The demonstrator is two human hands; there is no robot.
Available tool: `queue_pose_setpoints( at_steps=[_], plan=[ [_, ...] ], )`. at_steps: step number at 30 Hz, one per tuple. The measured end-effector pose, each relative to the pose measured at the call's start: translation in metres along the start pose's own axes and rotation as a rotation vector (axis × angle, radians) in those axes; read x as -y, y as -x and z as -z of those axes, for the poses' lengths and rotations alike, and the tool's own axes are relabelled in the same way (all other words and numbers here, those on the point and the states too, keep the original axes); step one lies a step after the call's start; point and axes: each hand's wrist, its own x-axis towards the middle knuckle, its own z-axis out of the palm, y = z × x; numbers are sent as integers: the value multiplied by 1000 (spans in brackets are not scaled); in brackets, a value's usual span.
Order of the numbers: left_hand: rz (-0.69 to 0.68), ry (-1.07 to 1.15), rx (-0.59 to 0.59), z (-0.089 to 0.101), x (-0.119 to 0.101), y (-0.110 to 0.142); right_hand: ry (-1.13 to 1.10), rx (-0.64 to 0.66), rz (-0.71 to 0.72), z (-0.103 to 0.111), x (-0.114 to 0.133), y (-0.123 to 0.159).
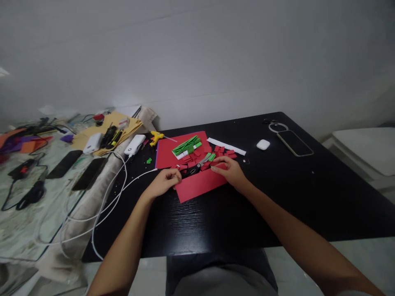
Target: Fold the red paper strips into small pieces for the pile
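My left hand (165, 182) rests on the black table (277, 197) with its fingers curled onto the left edge of a red paper sheet (197, 185). On the sheet's right side lies my right hand (231, 169), fingers bent and pinching the sheet's upper edge near small red paper pieces (197, 156). Black-handled scissors (193, 168) lie between my hands on the paper. A larger red sheet (168, 154) behind carries folded green strips (187, 146) and a white strip (226, 146).
A yellow glue gun (156, 137) and a white power bank (135, 144) with white cables (108, 197) sit at the left. To the right are a white earbud case (263, 144) and a phone (294, 142). The left side table holds phones, tools and cables.
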Motion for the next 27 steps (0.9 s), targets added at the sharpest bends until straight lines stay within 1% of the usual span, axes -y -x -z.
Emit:
queue_pose_setpoints(
  at_steps=[3,9,12,17,19,20,22,25,27],
  plan=[
    [23,42,-25,6,5,-1,-26,-21,-28,-1,1,0],
    [14,75,-53,6,8,-2,-112,-92,-55,-2,4,3],
    [-8,116,-117,7,8,-3,-182,-129,-101,-2,3,2],
    [-39,248,-280,7,10,-6,-348,-128,-158,-4,0,-2],
    [-41,310,-318,5,8,-5,-381,-135,-164,-5,0,-3],
    [-39,345,-309,3,6,-4,-388,-139,-163,-5,0,-3],
    [-28,458,-220,-3,2,-2,-400,-135,-161,-6,1,-1],
    [43,744,38,-17,-2,1,-417,-83,-180,-8,4,3],
    [123,824,151,-29,0,3,-407,-28,-201,-11,6,8]
  ],
)
